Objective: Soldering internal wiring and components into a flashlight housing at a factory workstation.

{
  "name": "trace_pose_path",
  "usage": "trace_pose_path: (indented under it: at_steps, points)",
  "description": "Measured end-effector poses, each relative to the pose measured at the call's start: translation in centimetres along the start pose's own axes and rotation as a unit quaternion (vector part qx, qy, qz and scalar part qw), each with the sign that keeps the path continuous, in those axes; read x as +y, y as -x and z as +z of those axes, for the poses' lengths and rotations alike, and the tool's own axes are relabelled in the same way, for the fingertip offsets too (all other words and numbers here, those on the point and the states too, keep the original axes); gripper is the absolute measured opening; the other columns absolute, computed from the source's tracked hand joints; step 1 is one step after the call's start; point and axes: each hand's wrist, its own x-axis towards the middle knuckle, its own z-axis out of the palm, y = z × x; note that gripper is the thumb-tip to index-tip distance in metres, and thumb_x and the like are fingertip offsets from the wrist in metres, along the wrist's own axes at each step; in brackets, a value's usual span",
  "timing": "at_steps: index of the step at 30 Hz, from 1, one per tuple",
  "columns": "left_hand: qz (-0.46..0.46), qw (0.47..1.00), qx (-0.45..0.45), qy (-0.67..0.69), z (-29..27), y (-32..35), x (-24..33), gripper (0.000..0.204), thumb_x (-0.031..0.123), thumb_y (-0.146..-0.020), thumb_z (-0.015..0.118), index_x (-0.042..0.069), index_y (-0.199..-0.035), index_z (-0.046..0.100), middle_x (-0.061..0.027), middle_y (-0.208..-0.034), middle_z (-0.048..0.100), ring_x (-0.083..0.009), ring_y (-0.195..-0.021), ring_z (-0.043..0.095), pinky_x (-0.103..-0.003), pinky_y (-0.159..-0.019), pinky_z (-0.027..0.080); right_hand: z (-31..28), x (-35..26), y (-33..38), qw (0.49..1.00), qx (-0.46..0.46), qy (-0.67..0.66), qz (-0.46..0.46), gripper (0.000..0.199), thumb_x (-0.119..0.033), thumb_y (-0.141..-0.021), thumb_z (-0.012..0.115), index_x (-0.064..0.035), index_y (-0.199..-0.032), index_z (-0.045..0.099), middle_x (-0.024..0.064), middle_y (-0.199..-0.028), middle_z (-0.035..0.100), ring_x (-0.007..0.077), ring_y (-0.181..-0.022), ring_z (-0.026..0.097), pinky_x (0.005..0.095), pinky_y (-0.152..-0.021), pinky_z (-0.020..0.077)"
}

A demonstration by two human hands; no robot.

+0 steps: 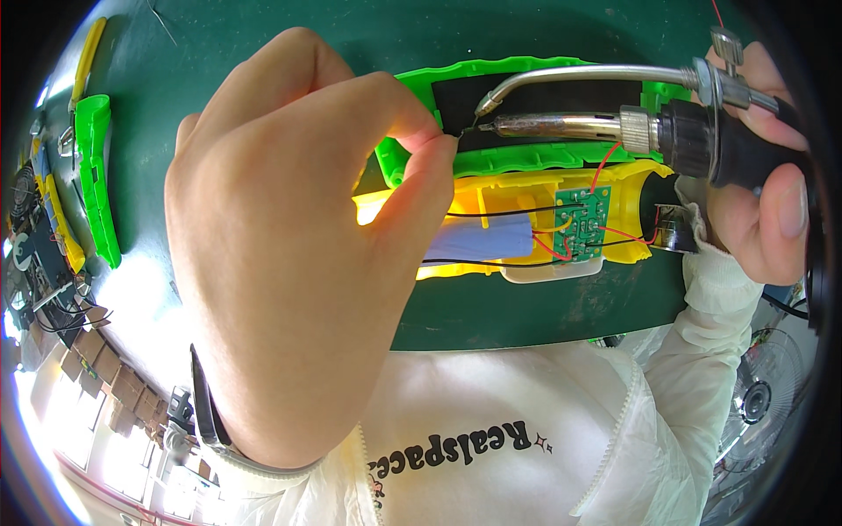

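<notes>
**A:** What do the hands hold over the dark green tabletop (544,307)?

**B:** The left hand (289,254) has thumb and forefinger pinched shut on a thin black wire (491,211), right at its end. The right hand (772,202) is clamped round the black grip of a soldering iron (561,125). Its dull metal barrel lies level, tip touching the pinched wire end. A bent, shiny steel tube (579,77) arches above the barrel and ends at the same spot.

**A:** And the piece being worked on?

**B:** An opened toy shell (517,188) of glossy yellow plastic lies on the tabletop between the hands, like a shallow tray. Inside sit a small green circuit board (583,221), red, black and yellow wires, and a pale blue block (482,241). A white plastic tab (553,273) juts from its near edge. Just behind it lies a bright green ribbed half (526,159) with a flat black panel (544,96).

**A:** Anything at the edges?

**B:** At far left, a long green plastic strip (96,175) and a yellow one (88,61) lie on the tabletop, well apart from the shell. Dark parts with tangled wires (44,263) crowd the rim. The person wears a white jacket (491,438) with black lettering on the chest, and a dark band (203,403) circles the left wrist.
</notes>
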Motion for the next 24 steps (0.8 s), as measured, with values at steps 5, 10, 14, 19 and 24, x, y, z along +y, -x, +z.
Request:
trace_pose_path:
  at_steps: [5,10,14,19,24]
  points:
    - [0.004,1.000,0.007,-0.005,0.0,0.0,0.0,0.011,0.003,-0.071,0.074,0.002,-0.076,0.065,-0.0024,-0.071,0.051,-0.0141,-0.069,0.047,-0.027,-0.064,0.038,-0.8,0.0,-0.5,0.999,-0.028,0.036,-0.020,0.042,-0.031,-0.091,0.048,0.0075,-0.107,0.054,0.0280,-0.120,0.053,0.0348,-0.111,0.054,0.0485,-0.100,0.0399]
    - [0.001,1.000,0.007,-0.001,0.1,0.0,0.1,0.011,0.002,-0.071,0.074,0.002,-0.076,0.064,-0.0023,-0.071,0.050,-0.0140,-0.069,0.047,-0.027,-0.064,0.038,0.6,-0.3,0.1,0.993,0.114,-0.032,0.018,0.042,-0.030,-0.091,0.048,0.0082,-0.108,0.054,0.0295,-0.121,0.053,0.0353,-0.112,0.055,0.0472,-0.101,0.0396]
    - [0.008,1.000,0.015,0.006,0.0,0.1,-0.1,0.010,0.002,-0.071,0.073,0.002,-0.076,0.064,-0.0022,-0.071,0.050,-0.0141,-0.069,0.046,-0.027,-0.064,0.038,-1.0,0.1,-0.5,0.999,0.023,0.029,-0.025,0.043,-0.030,-0.091,0.048,0.0091,-0.109,0.053,0.0313,-0.119,0.054,0.0374,-0.107,0.058,0.0476,-0.099,0.0423]
    - [0.009,1.000,0.006,0.002,0.4,0.0,-0.2,0.011,0.003,-0.071,0.073,0.002,-0.075,0.063,-0.0020,-0.071,0.050,-0.0141,-0.069,0.046,-0.027,-0.064,0.037,-1.1,0.4,-0.9,0.995,-0.059,0.020,-0.076,0.043,-0.029,-0.091,0.048,0.0097,-0.109,0.054,0.0326,-0.116,0.055,0.0393,-0.102,0.060,0.0485,-0.093,0.0477]
    - [0.011,1.000,0.008,0.004,0.1,0.0,-0.2,0.011,0.002,-0.070,0.073,0.002,-0.075,0.063,-0.0019,-0.071,0.050,-0.0142,-0.069,0.045,-0.028,-0.064,0.036,-2.5,0.9,-2.0,0.984,-0.128,-0.011,-0.120,0.046,-0.032,-0.089,0.051,0.0107,-0.107,0.054,0.0334,-0.111,0.057,0.0406,-0.098,0.061,0.0482,-0.088,0.0506]
